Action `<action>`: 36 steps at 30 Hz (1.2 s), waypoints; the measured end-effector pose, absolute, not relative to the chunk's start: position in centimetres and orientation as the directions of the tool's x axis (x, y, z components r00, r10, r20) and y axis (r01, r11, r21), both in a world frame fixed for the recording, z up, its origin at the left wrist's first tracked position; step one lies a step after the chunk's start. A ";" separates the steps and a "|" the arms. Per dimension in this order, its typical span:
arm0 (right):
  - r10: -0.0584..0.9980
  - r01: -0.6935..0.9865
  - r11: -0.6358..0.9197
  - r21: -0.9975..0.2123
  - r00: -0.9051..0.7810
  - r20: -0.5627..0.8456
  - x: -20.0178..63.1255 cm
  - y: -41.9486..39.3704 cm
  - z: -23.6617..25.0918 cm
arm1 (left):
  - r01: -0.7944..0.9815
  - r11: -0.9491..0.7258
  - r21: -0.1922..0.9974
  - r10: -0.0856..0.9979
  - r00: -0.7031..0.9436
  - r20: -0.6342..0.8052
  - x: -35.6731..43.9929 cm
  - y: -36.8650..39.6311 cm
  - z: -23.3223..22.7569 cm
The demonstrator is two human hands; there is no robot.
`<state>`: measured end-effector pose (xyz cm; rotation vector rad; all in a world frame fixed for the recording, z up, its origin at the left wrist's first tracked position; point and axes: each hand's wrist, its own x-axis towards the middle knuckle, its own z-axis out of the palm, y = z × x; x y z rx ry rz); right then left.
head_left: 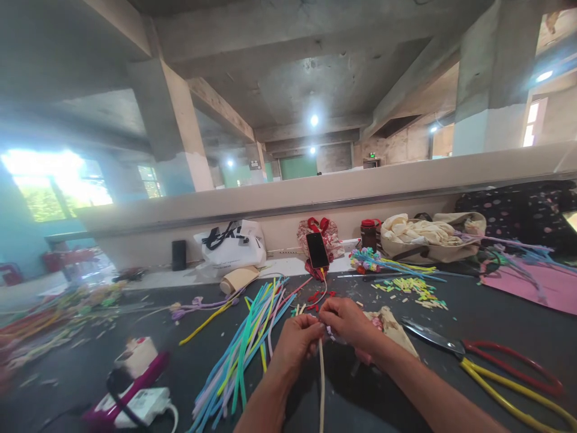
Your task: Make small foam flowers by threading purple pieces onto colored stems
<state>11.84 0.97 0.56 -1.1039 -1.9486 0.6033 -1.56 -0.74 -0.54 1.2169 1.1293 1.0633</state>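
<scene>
Cream stick [321, 385] pinched at its top by our left hand [295, 343] and right hand [347, 322]; coloured sticks [246, 349] at 9 o'clock, scissors [491, 367] at 3.

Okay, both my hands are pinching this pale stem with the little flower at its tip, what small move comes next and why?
Probably keep the left hand pinching the pale cream pipe-cleaner stem steady while the right hand winds the small lilac-and-white flower piece tighter. Both sets of fingertips meet right at that joint, and the stem hangs loose below.
</scene>
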 end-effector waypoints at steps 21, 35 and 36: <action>0.946 0.036 0.162 -0.986 -0.291 0.145 11.9 0.8 0.6 | -0.137 0.110 0.985 0.972 0.223 -0.077 -1.6 -0.5 -0.7; 0.973 -0.055 0.229 -0.972 -0.025 0.231 15.5 3.3 2.2 | 0.041 0.252 0.967 0.909 0.334 -0.251 -0.3 -5.6 -1.2; 0.973 -0.054 0.226 -0.973 -0.022 0.228 15.8 3.6 2.2 | 0.087 0.258 0.962 0.901 0.338 -0.272 -0.5 -6.2 -1.1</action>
